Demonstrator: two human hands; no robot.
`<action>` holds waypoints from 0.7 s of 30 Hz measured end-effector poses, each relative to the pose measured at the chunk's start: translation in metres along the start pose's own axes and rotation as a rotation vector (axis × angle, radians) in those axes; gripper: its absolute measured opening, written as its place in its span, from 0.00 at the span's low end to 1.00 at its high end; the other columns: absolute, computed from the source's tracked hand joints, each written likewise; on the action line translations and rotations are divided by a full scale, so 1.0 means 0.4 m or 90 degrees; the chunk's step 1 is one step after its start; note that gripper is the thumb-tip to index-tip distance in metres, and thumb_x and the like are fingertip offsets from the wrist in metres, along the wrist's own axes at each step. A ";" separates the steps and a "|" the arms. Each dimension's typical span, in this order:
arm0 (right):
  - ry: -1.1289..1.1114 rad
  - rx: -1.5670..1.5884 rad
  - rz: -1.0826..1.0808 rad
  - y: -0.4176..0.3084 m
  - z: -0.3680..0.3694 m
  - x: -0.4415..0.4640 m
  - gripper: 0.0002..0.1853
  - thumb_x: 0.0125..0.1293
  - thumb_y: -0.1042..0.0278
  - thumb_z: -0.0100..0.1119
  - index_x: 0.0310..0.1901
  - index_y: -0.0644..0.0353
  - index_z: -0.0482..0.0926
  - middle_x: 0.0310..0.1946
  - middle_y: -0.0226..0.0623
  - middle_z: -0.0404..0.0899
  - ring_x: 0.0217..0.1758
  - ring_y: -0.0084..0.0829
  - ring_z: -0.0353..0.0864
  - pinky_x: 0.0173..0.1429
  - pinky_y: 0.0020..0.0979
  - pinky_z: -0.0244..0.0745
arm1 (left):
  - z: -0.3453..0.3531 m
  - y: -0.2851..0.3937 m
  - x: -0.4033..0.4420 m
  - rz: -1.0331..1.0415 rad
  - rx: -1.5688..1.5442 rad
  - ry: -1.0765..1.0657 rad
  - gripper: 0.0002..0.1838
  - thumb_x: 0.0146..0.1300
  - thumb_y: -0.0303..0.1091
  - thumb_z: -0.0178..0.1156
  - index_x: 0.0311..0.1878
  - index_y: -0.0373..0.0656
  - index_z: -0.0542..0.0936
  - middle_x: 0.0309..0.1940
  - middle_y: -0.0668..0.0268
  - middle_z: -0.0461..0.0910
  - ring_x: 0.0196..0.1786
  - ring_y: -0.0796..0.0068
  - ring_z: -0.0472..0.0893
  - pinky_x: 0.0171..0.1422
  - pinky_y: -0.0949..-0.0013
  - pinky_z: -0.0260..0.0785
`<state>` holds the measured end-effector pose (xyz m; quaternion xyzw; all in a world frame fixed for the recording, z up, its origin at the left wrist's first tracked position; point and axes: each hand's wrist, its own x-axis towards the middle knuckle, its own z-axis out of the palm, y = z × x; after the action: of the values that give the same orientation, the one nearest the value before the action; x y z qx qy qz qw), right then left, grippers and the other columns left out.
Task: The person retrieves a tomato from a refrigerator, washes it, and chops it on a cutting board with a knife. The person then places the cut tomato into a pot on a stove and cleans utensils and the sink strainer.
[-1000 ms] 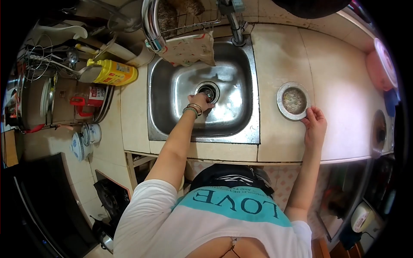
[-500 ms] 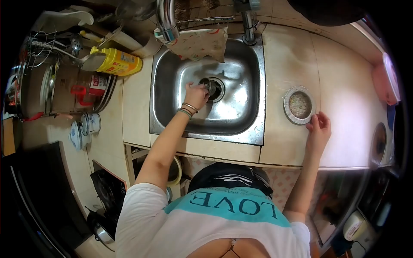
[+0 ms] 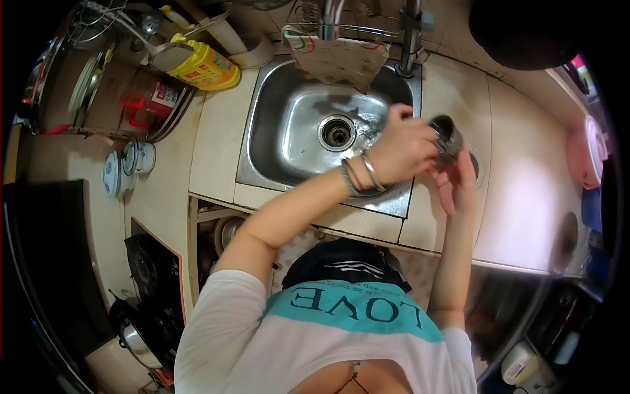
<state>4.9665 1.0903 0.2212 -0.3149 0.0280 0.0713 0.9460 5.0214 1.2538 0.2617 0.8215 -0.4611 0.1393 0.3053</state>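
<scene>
My left hand (image 3: 408, 148), with bangles at the wrist, is closed on a dark, cup-shaped sink strainer basket (image 3: 447, 133) held over the counter just right of the sink. My right hand (image 3: 454, 184) is beneath the basket, fingers apart, its fingertips at the lower side; whether they bear any of its weight I cannot tell. Behind that hand, a small round dish (image 3: 480, 169) is mostly hidden, only part of its pale rim showing. The steel sink (image 3: 275, 144) has its round drain hole (image 3: 338, 133) uncovered, with wet metal around it.
A patterned cloth (image 3: 338, 59) hangs over the sink's back edge below the tap (image 3: 330, 20). A yellow bottle (image 3: 209, 64) stands at the left, near lidded blue-and-white jars (image 3: 121, 171). A pink container (image 3: 584, 154) is at the far right.
My left hand has lifted the strainer basket out of the drain and carried it right, over the counter. My right hand has moved from beside the dish up to the basket. The view has shifted slightly.
</scene>
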 end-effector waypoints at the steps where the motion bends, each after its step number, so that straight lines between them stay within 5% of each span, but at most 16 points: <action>1: 0.050 0.002 -0.004 -0.008 -0.013 -0.008 0.23 0.63 0.64 0.47 0.58 0.61 0.58 0.50 0.38 0.69 0.49 0.31 0.71 0.47 0.32 0.72 | 0.032 0.021 0.004 -0.016 -0.039 0.034 0.06 0.42 0.36 0.62 0.22 0.48 0.77 0.24 0.74 0.70 0.36 0.75 0.71 0.55 0.56 0.52; 3: 0.135 -0.072 -0.029 -0.031 -0.040 -0.025 0.24 0.60 0.64 0.52 0.56 0.64 0.61 0.48 0.37 0.70 0.48 0.30 0.72 0.48 0.31 0.71 | 0.105 0.052 0.004 -0.095 -0.134 0.082 0.06 0.44 0.36 0.61 0.22 0.46 0.76 0.24 0.71 0.71 0.36 0.73 0.72 0.54 0.58 0.51; 7: 0.230 -0.533 -0.153 -0.082 -0.019 -0.046 0.25 0.53 0.74 0.59 0.53 0.66 0.62 0.46 0.41 0.69 0.47 0.30 0.72 0.47 0.28 0.72 | 0.183 0.087 -0.005 -0.220 -0.330 0.082 0.08 0.46 0.37 0.61 0.22 0.43 0.76 0.25 0.68 0.72 0.34 0.68 0.72 0.51 0.65 0.56; 10: 0.274 -0.817 -0.252 -0.095 -0.019 -0.059 0.29 0.47 0.70 0.65 0.51 0.67 0.64 0.44 0.42 0.70 0.45 0.31 0.72 0.48 0.28 0.70 | 0.183 0.083 -0.003 -0.314 -0.392 0.049 0.13 0.44 0.30 0.62 0.36 0.37 0.77 0.29 0.61 0.73 0.32 0.66 0.74 0.38 0.70 0.67; 12: 0.305 -1.130 -0.420 -0.092 -0.025 -0.057 0.32 0.38 0.67 0.67 0.48 0.66 0.66 0.41 0.44 0.71 0.44 0.39 0.72 0.47 0.32 0.69 | 0.186 0.075 -0.015 -0.401 -0.400 0.060 0.22 0.44 0.28 0.63 0.47 0.39 0.73 0.35 0.60 0.72 0.34 0.68 0.74 0.39 0.72 0.69; 14: 0.280 -1.232 -0.299 -0.078 -0.038 -0.052 0.31 0.37 0.67 0.64 0.47 0.65 0.67 0.40 0.43 0.70 0.44 0.41 0.70 0.47 0.35 0.68 | 0.199 0.060 -0.026 -0.435 -0.399 0.063 0.25 0.45 0.29 0.61 0.50 0.41 0.71 0.36 0.59 0.72 0.34 0.65 0.74 0.43 0.67 0.68; 21: 0.307 -1.238 -0.302 -0.080 -0.033 -0.050 0.30 0.37 0.66 0.63 0.46 0.65 0.67 0.41 0.43 0.69 0.45 0.43 0.69 0.47 0.36 0.67 | 0.224 0.047 -0.025 -0.305 -0.329 -0.003 0.25 0.46 0.29 0.60 0.51 0.39 0.70 0.42 0.58 0.69 0.42 0.60 0.73 0.47 0.66 0.66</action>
<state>4.9515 1.0545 0.2315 -0.9479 0.0841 -0.1907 0.2411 4.9956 1.1967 0.1940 0.8023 -0.2760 -0.0595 0.5260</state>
